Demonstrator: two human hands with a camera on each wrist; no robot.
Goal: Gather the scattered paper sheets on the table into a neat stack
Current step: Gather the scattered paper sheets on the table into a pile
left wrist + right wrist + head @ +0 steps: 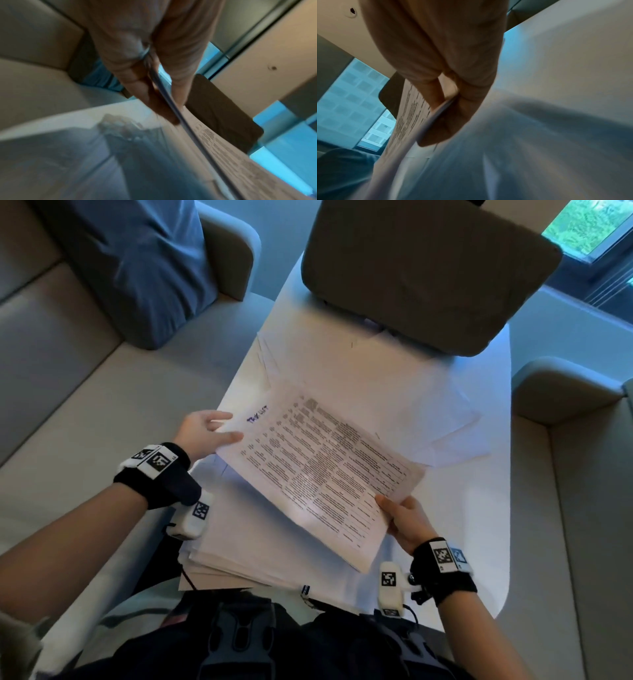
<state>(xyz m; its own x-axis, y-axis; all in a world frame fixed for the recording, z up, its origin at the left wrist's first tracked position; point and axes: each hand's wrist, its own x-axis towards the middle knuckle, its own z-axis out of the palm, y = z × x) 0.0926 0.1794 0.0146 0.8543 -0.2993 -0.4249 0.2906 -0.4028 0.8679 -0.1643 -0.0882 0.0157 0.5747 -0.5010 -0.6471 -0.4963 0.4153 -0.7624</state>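
Observation:
A thin bundle of printed sheets [318, 470], its top page a table of text with blue handwriting, hangs tilted above the white table [479, 508]. My left hand [209, 433] pinches its far left corner, thumb on top; the left wrist view shows the sheet edge [171, 102] between thumb and fingers. My right hand [400, 518] pinches the near right corner, and the printed sheets [409, 116] run away from it. Under the bundle a thicker stack of white sheets [246, 556] lies at the near left table edge. More blank loose sheets [445, 419] lie spread farther back.
A dark brown chair back [424, 272] stands over the table's far end. A beige sofa [85, 392] with a blue cushion [150, 265] runs along the left. Another beige seat [565, 460] is on the right. A window [589, 227] shows top right.

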